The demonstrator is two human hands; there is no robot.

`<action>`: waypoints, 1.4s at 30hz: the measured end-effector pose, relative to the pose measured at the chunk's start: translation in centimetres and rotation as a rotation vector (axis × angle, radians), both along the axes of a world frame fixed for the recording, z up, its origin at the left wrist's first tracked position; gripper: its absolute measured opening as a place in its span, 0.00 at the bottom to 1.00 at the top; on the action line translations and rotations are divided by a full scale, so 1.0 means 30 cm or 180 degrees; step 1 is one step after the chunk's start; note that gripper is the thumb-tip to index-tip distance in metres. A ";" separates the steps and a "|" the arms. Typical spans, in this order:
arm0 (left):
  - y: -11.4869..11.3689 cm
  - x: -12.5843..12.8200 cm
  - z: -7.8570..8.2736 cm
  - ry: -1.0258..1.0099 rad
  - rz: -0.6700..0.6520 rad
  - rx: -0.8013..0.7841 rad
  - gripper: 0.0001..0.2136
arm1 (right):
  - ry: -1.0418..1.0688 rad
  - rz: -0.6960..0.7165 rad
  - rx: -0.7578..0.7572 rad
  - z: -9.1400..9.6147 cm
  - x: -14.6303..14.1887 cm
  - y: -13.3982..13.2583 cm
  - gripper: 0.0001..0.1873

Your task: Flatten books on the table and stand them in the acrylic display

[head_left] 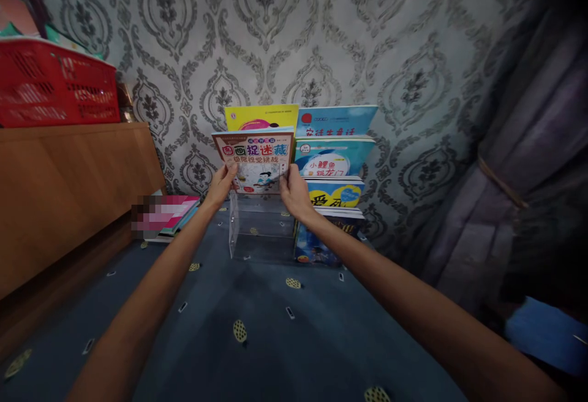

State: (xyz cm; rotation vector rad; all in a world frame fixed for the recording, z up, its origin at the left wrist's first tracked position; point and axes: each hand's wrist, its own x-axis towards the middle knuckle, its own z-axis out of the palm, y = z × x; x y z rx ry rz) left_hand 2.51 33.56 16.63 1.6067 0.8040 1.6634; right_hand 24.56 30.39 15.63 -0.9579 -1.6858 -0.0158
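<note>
You hold a book (pixel 253 158) upright with both hands, its cover facing you. Your left hand (pixel 222 185) is closed on the lower left edge of the book and your right hand (pixel 294 194) is closed on the lower right edge. The book is in the air, just above the left side of a clear rack (pixel 257 233) and in front of a yellow book (pixel 261 116).

The rack stands on a dark blue carpet (pixel 261 341) with small yellow ovals on it, close to the wall (pixel 349 34). The right side of the rack is full of other books (pixel 334 155), stepped one behind the other, all with covers toward you.

The wall has grey wallpaper with a large ornament pattern. On your left is a wooden cabinet (pixel 68 187), and a red basket (pixel 55 83) sits on top of it. At the foot of the cabinet a small pile (pixel 177 215) of flat books lies on the carpet; a part of it is blurred. On your right a dark curtain (pixel 528 163) hangs, tied with a cord.
</note>
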 end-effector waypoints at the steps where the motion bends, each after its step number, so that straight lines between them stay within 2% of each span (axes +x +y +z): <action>1: 0.004 -0.003 -0.003 0.0032 0.0073 0.0056 0.26 | -0.0019 -0.0021 -0.0064 -0.005 -0.001 0.007 0.03; 8: 0.018 -0.047 0.024 0.0282 0.0447 0.0597 0.19 | -0.0188 -0.0206 -0.0280 -0.029 -0.014 0.044 0.07; 11: 0.021 -0.054 0.040 0.0216 0.0427 0.0497 0.17 | -0.0227 -0.0300 -0.0313 -0.036 -0.028 0.037 0.16; 15: 0.027 -0.046 0.036 0.0190 0.0485 0.0425 0.15 | -0.0161 -0.0247 0.0135 -0.049 -0.045 0.002 0.31; 18: 0.035 -0.037 0.021 0.0399 0.0644 0.0399 0.13 | -0.0211 -0.0197 0.0439 -0.061 -0.050 -0.035 0.35; 23: 0.053 -0.026 0.011 0.0672 0.0862 0.0419 0.09 | -0.0373 -0.0159 0.0526 -0.084 -0.047 -0.091 0.34; 27: 0.066 -0.019 0.019 0.0801 0.1010 0.0484 0.07 | -0.0420 0.0039 0.0486 -0.117 -0.043 -0.107 0.31; 35: 0.062 -0.004 0.035 0.1221 0.1390 0.0497 0.08 | -0.0500 0.0248 0.0164 -0.199 -0.041 -0.061 0.27; 42: 0.043 -0.011 0.052 0.1655 0.1697 0.0518 0.09 | -0.0453 0.0285 0.0017 -0.223 -0.036 -0.025 0.28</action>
